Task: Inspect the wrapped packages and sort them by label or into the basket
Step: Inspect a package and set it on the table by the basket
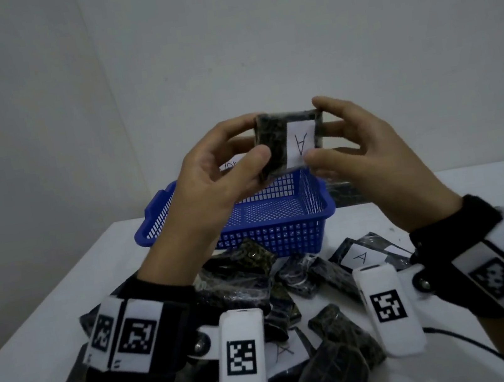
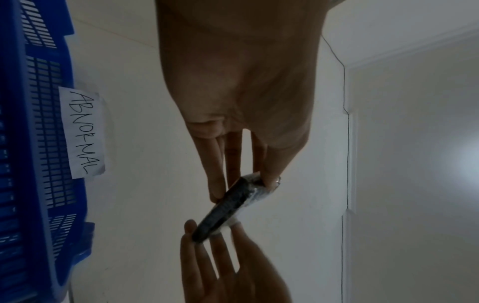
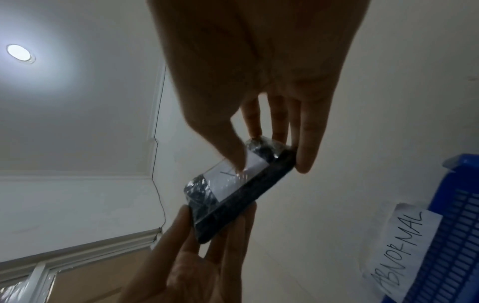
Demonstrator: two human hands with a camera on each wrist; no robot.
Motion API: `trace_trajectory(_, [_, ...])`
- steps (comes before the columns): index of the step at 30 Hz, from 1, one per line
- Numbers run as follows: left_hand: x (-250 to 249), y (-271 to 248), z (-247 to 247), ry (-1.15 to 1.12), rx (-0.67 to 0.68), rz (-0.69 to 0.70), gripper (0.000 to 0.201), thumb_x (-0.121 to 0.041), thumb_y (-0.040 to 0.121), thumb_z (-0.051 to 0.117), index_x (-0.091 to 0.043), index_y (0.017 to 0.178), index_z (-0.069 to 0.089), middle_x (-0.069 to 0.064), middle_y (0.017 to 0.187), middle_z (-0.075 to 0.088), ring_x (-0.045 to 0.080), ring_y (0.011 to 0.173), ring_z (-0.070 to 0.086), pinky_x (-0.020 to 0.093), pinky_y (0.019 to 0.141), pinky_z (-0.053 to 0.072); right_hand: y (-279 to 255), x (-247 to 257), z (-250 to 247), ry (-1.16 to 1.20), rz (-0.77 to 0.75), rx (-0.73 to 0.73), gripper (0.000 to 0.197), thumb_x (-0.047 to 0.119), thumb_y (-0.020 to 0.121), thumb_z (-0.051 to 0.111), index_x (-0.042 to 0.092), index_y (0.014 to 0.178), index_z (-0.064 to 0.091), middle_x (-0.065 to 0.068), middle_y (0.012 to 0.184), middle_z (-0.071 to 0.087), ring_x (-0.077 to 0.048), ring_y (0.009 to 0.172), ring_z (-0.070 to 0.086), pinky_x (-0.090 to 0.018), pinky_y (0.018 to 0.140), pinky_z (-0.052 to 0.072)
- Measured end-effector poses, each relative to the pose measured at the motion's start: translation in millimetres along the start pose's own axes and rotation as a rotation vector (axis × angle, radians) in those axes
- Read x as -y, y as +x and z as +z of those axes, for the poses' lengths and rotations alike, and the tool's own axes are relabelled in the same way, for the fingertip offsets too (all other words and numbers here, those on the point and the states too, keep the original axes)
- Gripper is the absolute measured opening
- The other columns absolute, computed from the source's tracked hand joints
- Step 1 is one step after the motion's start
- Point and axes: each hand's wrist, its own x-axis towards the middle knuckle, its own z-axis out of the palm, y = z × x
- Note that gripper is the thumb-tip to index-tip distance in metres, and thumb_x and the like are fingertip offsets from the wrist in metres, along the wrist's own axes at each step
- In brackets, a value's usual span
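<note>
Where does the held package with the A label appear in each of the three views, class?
Head: package at centre, above the blue basket, gripped by both hands.
Left wrist: package low at centre, seen edge-on.
Right wrist: package at centre, white label showing.
Shared landmark: the basket's ABNORMAL sign, partly hidden in the head view.

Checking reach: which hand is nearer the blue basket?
Left. The left hand overlaps the blue basket rim; the right hand sits above its right edge.
</note>
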Motion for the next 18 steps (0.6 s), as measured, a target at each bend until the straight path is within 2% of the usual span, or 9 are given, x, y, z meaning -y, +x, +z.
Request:
trace_trajectory(3, [-1,0,3,0.031,-0.010,0.030,0.033,-0.020,0.086,0.066,-0.020,0.119,0.066,0.002,0.112,0.073,0.023,0.103,0.072,0.033,0.084,0.059,-2,-1,0,0.024,0.047,0.170,0.106,0.045,0.074,0.086,0.037,0.158,0.022,0.016,0.149,0.049,0.001,0.121,0.061,-0.037,0.101,0.054])
trace_trajectory(4, [-2,-1,4,0.017,-0.004,0.032,0.031,-0.022,0.085,0.064,-0.019,0.116,0.068,0.001,0.111,0.074,0.022,0.101,0.073,0.031,0.084,0.059,-2,-1,2,0.010,0.031,0.181,0.111,0.051,0.068,0.085,0.040,0.158,0.022,0.018,0.150,0.047,0.000,0.124,0.059,-0.041,0.104,0.052])
trace_trajectory(6, [-5,-3,6,-0.024,0.014,0.023,0.027,-0.026,0.087,0.057,-0.016,0.109,0.070,0.000,0.108,0.076,0.021,0.098,0.074,0.028,0.083,0.059,-2,-1,5,-0.003,-0.011,0.168,0.109,0.054,0.063,0.081,0.039,0.156,0.027,0.018,0.147,0.051,-0.002,0.123,0.061,-0.045,0.102,0.054])
trace_trajectory(9, [-11,-3,8,-0.020,0.041,-0.015,0.033,-0.034,0.091,0.049,-0.014,0.104,0.072,0.002,0.108,0.076,0.023,0.096,0.074,0.029,0.083,0.060,-3,0,9,0.061,-0.073,0.127,0.093,0.049,0.065,0.073,0.029,0.150,0.040,0.007,0.135,0.061,-0.007,0.111,0.069,-0.032,0.087,0.058])
trace_trajectory(11, [-13,-3,7,0.019,0.068,-0.076,0.038,-0.042,0.090,0.047,-0.015,0.099,0.073,0.002,0.104,0.076,0.024,0.087,0.074,0.028,0.074,0.061,-5,0,10,0.062,-0.146,0.091,0.083,0.042,0.065,0.069,0.025,0.143,0.045,0.003,0.126,0.064,-0.013,0.105,0.071,-0.029,0.082,0.057])
trace_trajectory(14, [-11,-4,4,0.076,0.113,-0.216,0.049,-0.059,0.089,0.045,-0.016,0.095,0.069,0.002,0.094,0.075,0.023,0.066,0.067,0.026,0.056,0.057,-6,-2,10,-0.029,-0.230,0.116,0.083,0.035,0.067,0.075,0.030,0.142,0.042,0.008,0.131,0.060,-0.014,0.116,0.066,-0.032,0.091,0.056])
trace_trajectory(16, [-10,-4,0,0.071,0.159,-0.294,0.056,-0.063,0.090,0.048,-0.012,0.107,0.065,0.007,0.094,0.075,0.025,0.066,0.068,0.028,0.057,0.058,-6,-4,9,-0.063,-0.243,0.182,0.098,0.031,0.069,0.085,0.032,0.151,0.032,0.010,0.143,0.052,-0.007,0.129,0.057,-0.026,0.102,0.050])
trace_trajectory(18, [-8,-5,-3,0.059,0.195,-0.307,0.055,-0.053,0.088,0.054,-0.008,0.117,0.061,0.014,0.099,0.075,0.026,0.070,0.071,0.030,0.065,0.060,-5,-5,7,-0.115,-0.245,0.236,0.113,0.032,0.068,0.089,0.035,0.157,0.020,0.014,0.155,0.041,0.002,0.139,0.043,-0.022,0.111,0.040])
